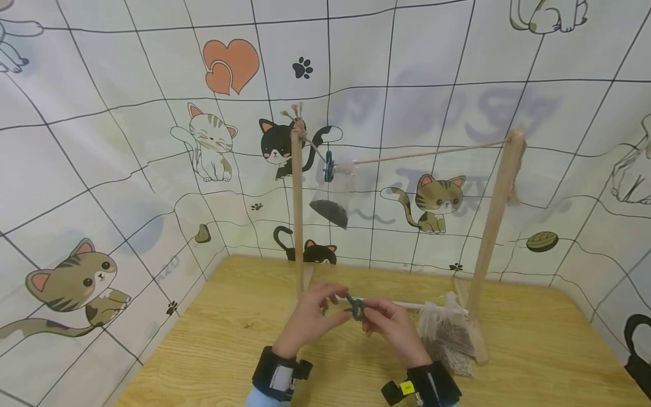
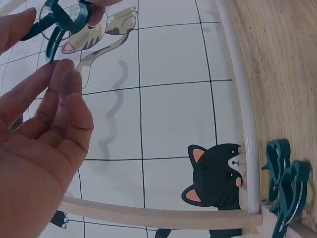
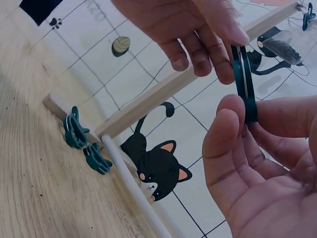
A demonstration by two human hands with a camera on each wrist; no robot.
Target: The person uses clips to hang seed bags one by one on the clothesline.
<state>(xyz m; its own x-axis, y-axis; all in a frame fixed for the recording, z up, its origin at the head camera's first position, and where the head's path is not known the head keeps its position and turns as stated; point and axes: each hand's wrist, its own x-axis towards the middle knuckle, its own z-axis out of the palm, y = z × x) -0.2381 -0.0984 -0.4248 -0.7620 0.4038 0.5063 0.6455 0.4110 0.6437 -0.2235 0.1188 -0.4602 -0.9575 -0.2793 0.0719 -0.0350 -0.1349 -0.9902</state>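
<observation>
A dark green plastic clip [image 1: 357, 308] is held up between both hands, above the tabletop. My left hand [image 1: 315, 311] pinches its two spread handles between thumb and fingertips, as the left wrist view shows. From the other side, my right hand [image 1: 394, 325] pinches the clip's rounded end; in the right wrist view thumb and finger press on either side of that clip [image 3: 246, 94]. Beyond the hands, another green clip [image 1: 329, 167] fastens a clear bag [image 1: 330, 212] of dark grains to a rope [image 1: 432, 153].
The rope sags between a left wooden post [image 1: 298, 215] and a right post [image 1: 495, 226]. More bags [image 1: 450, 336] of brown and pale grains lie by the right post's foot. Two green clips [image 3: 75, 131] lie near the left post's base, beside a white crossbar [image 3: 133, 183].
</observation>
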